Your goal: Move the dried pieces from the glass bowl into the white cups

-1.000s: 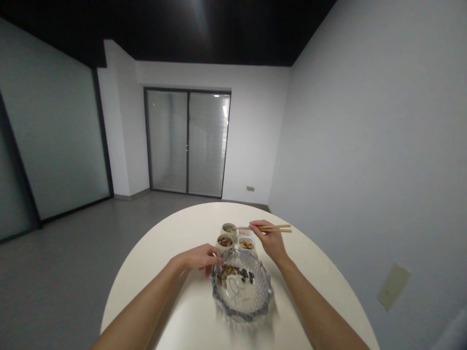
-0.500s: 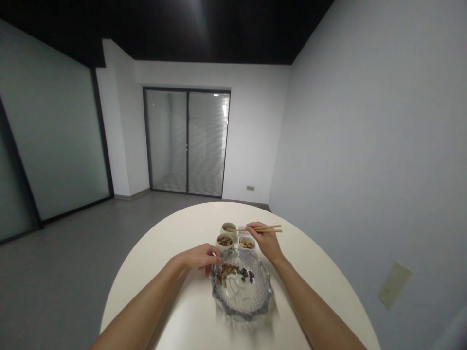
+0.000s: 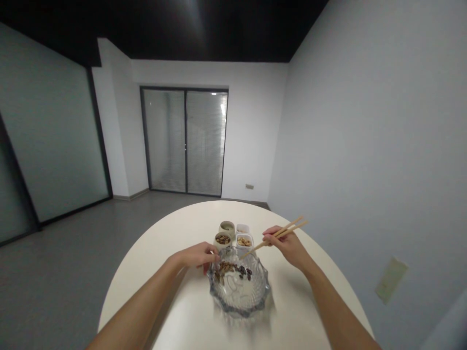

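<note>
My right hand (image 3: pixel 286 243) is closed around a pair of wooden chopsticks (image 3: pixel 256 247), whose tips reach over the far side of a scalloped clear glass bowl (image 3: pixel 241 311). Whether anything sits between the tips is too small to tell. At the bowl's left rim, my left hand (image 3: pixel 199 255) has its curled fingers on the glass. Inside the bowl, long brown nuts or seeds (image 3: pixel 220 276) lie at the left, with several dark, shiny pieces (image 3: pixel 242 272) beside them. Something red (image 3: pixel 205 269) shows partly under my left hand.
Behind the bowl stand two round pale-green cups, the farther cup (image 3: pixel 227 228) and a nearer cup (image 3: pixel 223 247) with brown pieces. Right of them are two white dishes, a back dish (image 3: pixel 242 225) and a front dish (image 3: pixel 250 247) with yellowish nuts. All rest on a round white table (image 3: pixel 168 311).
My right hand has moved right and slightly down, bringing the chopstick tips from near the cups to over the bowl's far edge. My left hand stays at the rim.
</note>
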Available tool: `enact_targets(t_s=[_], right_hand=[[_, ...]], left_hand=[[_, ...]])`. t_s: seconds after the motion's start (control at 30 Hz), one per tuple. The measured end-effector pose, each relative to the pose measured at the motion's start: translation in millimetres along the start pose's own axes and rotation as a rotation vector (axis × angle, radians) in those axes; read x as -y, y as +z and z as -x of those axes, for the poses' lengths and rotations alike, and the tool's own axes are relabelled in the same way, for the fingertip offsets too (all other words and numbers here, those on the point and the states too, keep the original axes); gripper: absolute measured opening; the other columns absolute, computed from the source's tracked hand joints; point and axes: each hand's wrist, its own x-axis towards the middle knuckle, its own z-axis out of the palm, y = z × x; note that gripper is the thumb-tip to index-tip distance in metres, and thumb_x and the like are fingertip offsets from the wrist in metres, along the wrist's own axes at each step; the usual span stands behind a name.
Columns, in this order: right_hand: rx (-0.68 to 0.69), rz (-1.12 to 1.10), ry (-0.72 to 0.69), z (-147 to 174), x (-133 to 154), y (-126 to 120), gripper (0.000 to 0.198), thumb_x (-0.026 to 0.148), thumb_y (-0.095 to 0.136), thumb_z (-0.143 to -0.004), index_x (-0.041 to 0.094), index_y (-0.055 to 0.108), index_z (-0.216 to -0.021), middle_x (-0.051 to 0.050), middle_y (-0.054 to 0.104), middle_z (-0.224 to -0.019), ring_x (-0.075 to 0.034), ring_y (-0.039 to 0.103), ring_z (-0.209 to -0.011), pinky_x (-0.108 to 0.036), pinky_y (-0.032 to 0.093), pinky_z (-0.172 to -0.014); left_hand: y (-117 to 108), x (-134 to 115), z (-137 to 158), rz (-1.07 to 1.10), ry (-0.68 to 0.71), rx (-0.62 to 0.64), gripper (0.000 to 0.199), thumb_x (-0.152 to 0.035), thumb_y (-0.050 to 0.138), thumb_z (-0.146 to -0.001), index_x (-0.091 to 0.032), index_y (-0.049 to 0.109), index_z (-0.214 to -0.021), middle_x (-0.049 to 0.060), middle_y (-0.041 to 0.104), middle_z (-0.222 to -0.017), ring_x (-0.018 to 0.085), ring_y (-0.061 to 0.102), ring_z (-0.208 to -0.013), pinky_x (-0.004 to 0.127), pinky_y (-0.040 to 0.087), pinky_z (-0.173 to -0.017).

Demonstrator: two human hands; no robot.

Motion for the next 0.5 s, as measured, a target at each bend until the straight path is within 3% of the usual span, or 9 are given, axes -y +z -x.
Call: enact_targets(t_s=[0.33,0.5], right_hand=[[0.235,0.067,0.04,12.1,13.8,-5.0,0.031,0.049,0.065,-0.086,0.018,0.072,-0.089,-0.005,0.07,-0.076,-0.02,0.067,-0.072,-0.031,0.054,-0.065],[0.253,0.151,0.003,13.2,21.3,0.5,0.027,0.046,0.066,-0.086,0.02,0.074,-0.086,-0.004,0.071,-0.074,-0.02,0.063,-0.071,-0.029,0.048,-0.062]], left_hand=[[0.3,-1.9,0.4,0.017,-0.005,0.006,0.042,-0.055,0.054,-0.08,-0.016,0.064,-0.086,-0.001,0.057,-0.058,0.015,0.055,-0.051,0.022,0.034,-0.047],[0.4,-0.8,0.2,0.014,-0.008,-0.001,0.043,-0.058,0.054,-0.081,-0.016,0.064,-0.085,-0.001,0.057,-0.058,0.014,0.054,-0.051,0.022,0.034,-0.045]])
